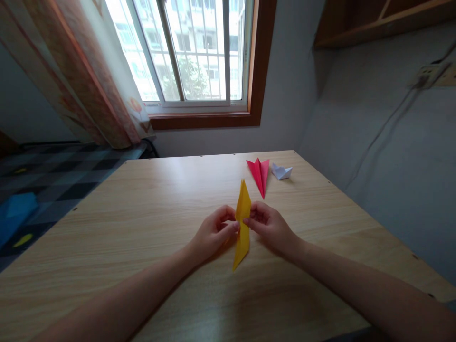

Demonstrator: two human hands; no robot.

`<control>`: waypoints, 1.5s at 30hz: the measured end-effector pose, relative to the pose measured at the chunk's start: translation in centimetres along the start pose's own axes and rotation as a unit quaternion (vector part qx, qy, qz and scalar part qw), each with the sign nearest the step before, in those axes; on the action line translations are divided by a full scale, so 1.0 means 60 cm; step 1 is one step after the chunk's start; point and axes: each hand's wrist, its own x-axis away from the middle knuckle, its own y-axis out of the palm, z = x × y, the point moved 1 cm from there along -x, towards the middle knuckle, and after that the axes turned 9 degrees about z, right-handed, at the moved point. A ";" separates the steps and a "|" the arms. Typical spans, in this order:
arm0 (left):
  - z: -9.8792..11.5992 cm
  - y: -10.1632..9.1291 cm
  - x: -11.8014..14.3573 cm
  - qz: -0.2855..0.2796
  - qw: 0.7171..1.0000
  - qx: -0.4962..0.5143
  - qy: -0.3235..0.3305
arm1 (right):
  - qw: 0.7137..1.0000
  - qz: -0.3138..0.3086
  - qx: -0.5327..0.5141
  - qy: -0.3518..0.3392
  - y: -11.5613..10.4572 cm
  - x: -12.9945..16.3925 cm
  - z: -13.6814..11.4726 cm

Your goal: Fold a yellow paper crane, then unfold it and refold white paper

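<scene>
Between my two hands is a folded piece of yellow paper [243, 204], long and narrow with pointed ends, held just over the table. My left hand [217, 230] pinches its left edge near the middle, thumb on the near face. On the opposite edge, my right hand [269, 223] grips the paper between thumb and curled fingers. Parts of the fingers behind the paper are hidden. Beyond my right hand a red paper plane [261, 175] lies with its nose toward me. Beside that plane sits a small white paper boat [281, 171].
The light wooden table [160, 190] spreads under my arms, its far edge below a barred window [192, 57]. A patterned curtain [81, 66] hangs at the left, above a dark checked surface [46, 175]. On the right wall are a wooden shelf [384, 28] and a socket [427, 76] with a cable.
</scene>
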 end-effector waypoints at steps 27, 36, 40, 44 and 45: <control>-0.012 -0.001 -0.007 0.069 0.997 0.033 0.016 | 0.994 -0.007 -0.077 0.075 0.000 -0.005 -0.001; -0.003 -0.002 -0.006 0.058 0.998 -0.010 0.015 | 0.993 -0.006 -0.073 0.091 -0.004 -0.005 0.008; -0.004 -0.006 -0.009 0.029 0.999 -0.015 0.009 | 0.993 -0.017 -0.063 0.099 -0.004 -0.004 0.004; -0.014 -0.010 -0.013 0.049 0.998 0.034 -0.027 | 0.994 -0.013 -0.057 0.092 -0.004 -0.003 0.006; -0.017 -0.011 -0.014 0.063 0.995 0.062 -0.042 | 0.995 -0.002 -0.054 0.083 -0.004 -0.003 0.006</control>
